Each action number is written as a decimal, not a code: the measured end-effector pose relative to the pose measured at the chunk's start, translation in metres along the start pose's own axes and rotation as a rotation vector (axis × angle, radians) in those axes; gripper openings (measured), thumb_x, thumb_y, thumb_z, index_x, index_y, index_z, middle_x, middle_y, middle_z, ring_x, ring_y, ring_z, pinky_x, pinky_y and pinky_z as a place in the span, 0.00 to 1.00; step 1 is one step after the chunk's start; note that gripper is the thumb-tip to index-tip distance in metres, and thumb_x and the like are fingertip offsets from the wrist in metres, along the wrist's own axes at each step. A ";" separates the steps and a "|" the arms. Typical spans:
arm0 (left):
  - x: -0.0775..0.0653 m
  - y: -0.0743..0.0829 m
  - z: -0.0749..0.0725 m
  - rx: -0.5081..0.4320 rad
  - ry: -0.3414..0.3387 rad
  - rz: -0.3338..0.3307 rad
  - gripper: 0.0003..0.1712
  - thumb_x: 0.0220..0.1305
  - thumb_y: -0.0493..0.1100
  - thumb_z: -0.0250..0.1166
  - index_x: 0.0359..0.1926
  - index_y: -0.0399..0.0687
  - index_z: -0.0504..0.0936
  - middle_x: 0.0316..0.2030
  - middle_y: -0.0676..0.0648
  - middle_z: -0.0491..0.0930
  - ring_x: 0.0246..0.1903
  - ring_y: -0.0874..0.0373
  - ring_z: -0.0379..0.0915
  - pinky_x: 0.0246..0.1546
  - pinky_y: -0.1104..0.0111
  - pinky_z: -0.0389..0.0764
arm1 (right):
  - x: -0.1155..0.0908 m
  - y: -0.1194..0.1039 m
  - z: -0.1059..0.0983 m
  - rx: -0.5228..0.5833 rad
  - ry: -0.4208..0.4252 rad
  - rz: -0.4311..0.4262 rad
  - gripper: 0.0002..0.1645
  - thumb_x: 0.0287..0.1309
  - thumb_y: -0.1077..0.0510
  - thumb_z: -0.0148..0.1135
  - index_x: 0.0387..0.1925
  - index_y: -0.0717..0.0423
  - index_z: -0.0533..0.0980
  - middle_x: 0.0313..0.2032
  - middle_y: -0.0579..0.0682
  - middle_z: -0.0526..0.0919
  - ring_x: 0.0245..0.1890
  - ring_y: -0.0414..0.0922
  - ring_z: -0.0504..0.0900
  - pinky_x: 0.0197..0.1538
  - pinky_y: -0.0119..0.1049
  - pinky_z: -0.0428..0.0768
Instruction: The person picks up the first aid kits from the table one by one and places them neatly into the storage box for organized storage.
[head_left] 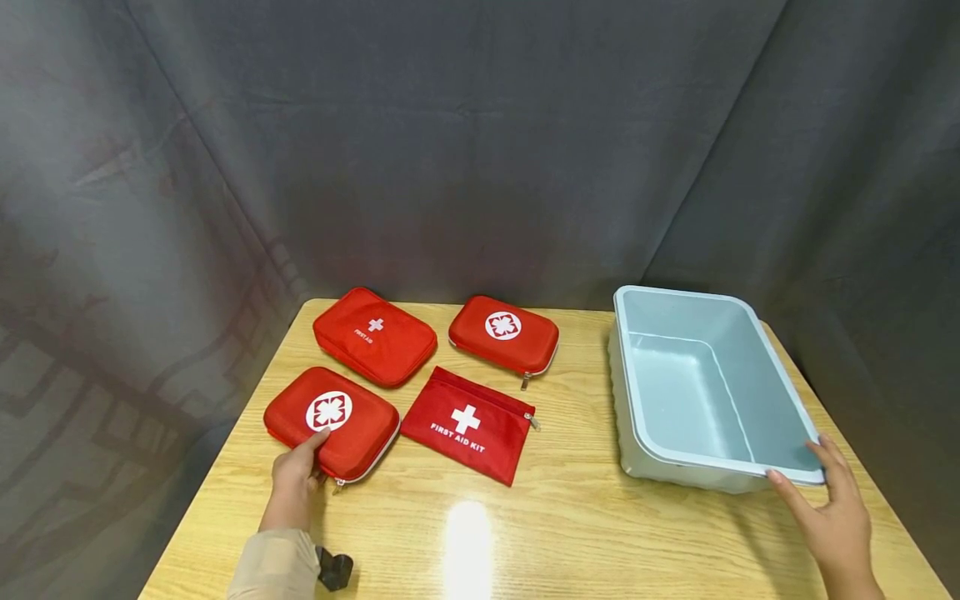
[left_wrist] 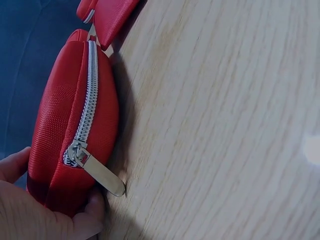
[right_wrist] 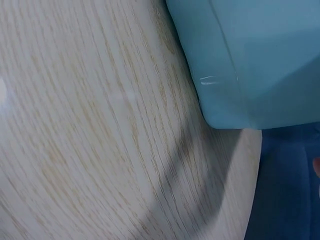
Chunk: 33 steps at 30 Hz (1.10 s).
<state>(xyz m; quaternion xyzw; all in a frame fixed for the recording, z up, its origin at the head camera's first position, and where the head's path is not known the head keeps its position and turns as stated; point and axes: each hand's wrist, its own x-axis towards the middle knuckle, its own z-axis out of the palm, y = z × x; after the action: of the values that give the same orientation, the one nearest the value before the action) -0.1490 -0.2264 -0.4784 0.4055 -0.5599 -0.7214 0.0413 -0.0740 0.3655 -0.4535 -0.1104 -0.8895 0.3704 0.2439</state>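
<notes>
My left hand (head_left: pixel 295 475) grips the near edge of a red hard-shell first aid case (head_left: pixel 360 433) with a round white emblem. In the left wrist view, the thumb and a finger lie on opposite faces of this case (left_wrist: pixel 55 115), beside its zipper pull (left_wrist: pixel 102 175). On the right, my right hand (head_left: pixel 836 508) holds the near right corner of a pale blue plastic bin (head_left: pixel 633 392), thumb at the near rim and fingers over the right rim. The right wrist view shows the bin's outer wall (right_wrist: pixel 240 65); most of that hand is out of frame.
A flat red first aid pouch (head_left: pixel 465 425) lies right of the held case. Behind are a red FIRST AID case (head_left: pixel 390 342) and another emblem case (head_left: pixel 487 333). A black object (head_left: pixel 334 569) is by the left sleeve. Grey curtain (head_left: pixel 465 150) surrounds the wooden table (head_left: pixel 570 533).
</notes>
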 end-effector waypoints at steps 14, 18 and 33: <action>0.002 -0.001 -0.003 -0.031 -0.014 -0.046 0.36 0.48 0.40 0.64 0.53 0.29 0.56 0.16 0.56 0.71 0.19 0.66 0.71 0.24 0.73 0.74 | 0.021 0.120 0.023 0.140 0.089 0.068 0.42 0.37 0.67 0.68 0.57 0.44 0.64 0.61 0.38 0.56 0.58 0.32 0.55 0.51 0.14 0.54; 0.002 -0.001 -0.002 -0.040 -0.024 -0.031 0.32 0.49 0.39 0.62 0.52 0.30 0.58 0.16 0.56 0.71 0.19 0.65 0.72 0.24 0.74 0.75 | 0.018 0.114 0.024 0.178 0.109 0.059 0.41 0.36 0.69 0.67 0.56 0.45 0.66 0.60 0.39 0.58 0.57 0.36 0.58 0.51 0.16 0.58; -0.002 -0.001 -0.007 -0.042 -0.046 -0.001 0.18 0.51 0.39 0.61 0.39 0.36 0.64 0.15 0.55 0.73 0.17 0.65 0.72 0.20 0.74 0.74 | 0.016 0.105 0.032 0.277 0.154 0.017 0.39 0.38 0.74 0.63 0.56 0.54 0.65 0.60 0.47 0.58 0.54 0.41 0.63 0.47 0.18 0.65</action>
<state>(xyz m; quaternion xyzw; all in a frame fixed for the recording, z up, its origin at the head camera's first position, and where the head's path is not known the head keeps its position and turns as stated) -0.1432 -0.2307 -0.4784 0.3882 -0.5453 -0.7421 0.0362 -0.1028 0.4262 -0.5419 -0.1113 -0.8074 0.4821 0.3213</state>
